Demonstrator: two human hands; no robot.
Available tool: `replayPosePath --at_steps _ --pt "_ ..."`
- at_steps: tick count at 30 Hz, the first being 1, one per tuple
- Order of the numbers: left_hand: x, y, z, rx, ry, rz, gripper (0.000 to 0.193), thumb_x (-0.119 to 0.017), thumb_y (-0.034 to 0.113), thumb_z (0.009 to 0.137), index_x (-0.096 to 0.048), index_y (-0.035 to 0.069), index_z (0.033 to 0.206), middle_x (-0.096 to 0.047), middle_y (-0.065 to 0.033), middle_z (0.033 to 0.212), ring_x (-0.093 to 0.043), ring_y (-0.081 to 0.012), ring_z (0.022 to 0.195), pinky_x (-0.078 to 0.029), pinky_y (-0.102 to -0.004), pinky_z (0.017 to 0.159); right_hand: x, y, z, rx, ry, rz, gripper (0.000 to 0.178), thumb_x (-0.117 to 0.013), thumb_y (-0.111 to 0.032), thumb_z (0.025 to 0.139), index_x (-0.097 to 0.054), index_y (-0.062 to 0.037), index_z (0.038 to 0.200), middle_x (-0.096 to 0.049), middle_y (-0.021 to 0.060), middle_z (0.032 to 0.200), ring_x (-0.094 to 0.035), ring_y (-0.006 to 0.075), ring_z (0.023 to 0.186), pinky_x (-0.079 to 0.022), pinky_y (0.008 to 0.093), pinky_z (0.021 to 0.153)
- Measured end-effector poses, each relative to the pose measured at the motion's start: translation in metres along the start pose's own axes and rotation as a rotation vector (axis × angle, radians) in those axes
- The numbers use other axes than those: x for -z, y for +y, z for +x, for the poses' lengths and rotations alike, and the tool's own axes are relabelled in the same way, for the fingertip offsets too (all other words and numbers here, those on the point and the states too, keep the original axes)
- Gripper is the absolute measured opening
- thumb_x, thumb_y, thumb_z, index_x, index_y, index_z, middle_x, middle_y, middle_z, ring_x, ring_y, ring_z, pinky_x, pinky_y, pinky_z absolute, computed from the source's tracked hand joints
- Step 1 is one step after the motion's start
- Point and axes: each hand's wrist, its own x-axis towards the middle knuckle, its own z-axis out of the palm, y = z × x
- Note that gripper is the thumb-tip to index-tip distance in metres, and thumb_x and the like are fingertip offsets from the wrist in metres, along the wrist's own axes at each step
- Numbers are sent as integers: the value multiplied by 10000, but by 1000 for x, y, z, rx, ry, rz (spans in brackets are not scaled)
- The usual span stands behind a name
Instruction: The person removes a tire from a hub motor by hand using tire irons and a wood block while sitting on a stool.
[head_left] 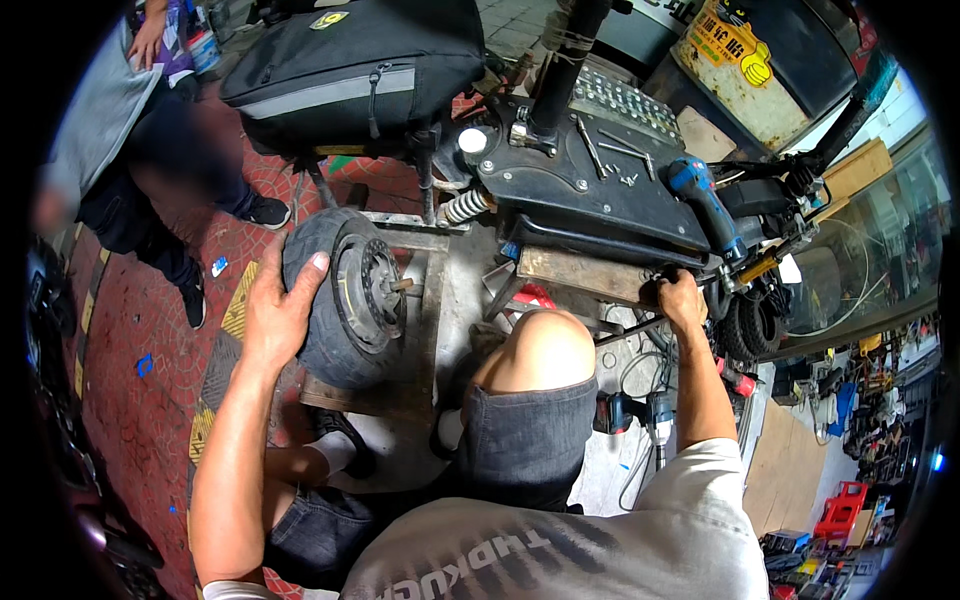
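Note:
A small wheel with a thick black tyre [335,355] stands upright in front of my left knee. On its hub sit a brake disc [368,285] and a protruding axle. My left hand [283,308] grips the tyre's left side, thumb across the tread, the other fingers partly hidden. My right hand [683,300] is closed at the right end of a worn wooden board [580,273], below the black deck [590,190] of a scooter-like vehicle. A dark rod [630,332] runs leftward from beneath that hand; whether I hold it is unclear.
A blue cordless driver [706,205], wrenches [590,148] and loose bolts lie on the deck. Left of it hangs a black bag [350,85]. Another person [130,170] stands at the left. A second power tool [620,412] and cables lie on the floor beside my right knee.

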Motion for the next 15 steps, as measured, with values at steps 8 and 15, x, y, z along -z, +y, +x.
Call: replayPosePath --at_steps 8,15 --pt "2 -5 0 16 -3 -14 696 -687 413 1057 -488 -38 1547 -644 -237 1431 -616 -287 1323 -449 -388 1151 -4 -5 -8 25 38 144 331 -811 -292 910 -755 31 955 -763 216 855 -742 303 783 -550 429 737" --pt "-3 -7 2 4 -14 -56 684 -688 402 1059 -491 -41 1542 -637 -232 1442 -611 -282 1326 -450 -384 1149 -1 43 17 -439 -65 1105 139 -488 -17 922 -625 -40 936 -654 100 823 -588 239 600 -483 339 540"
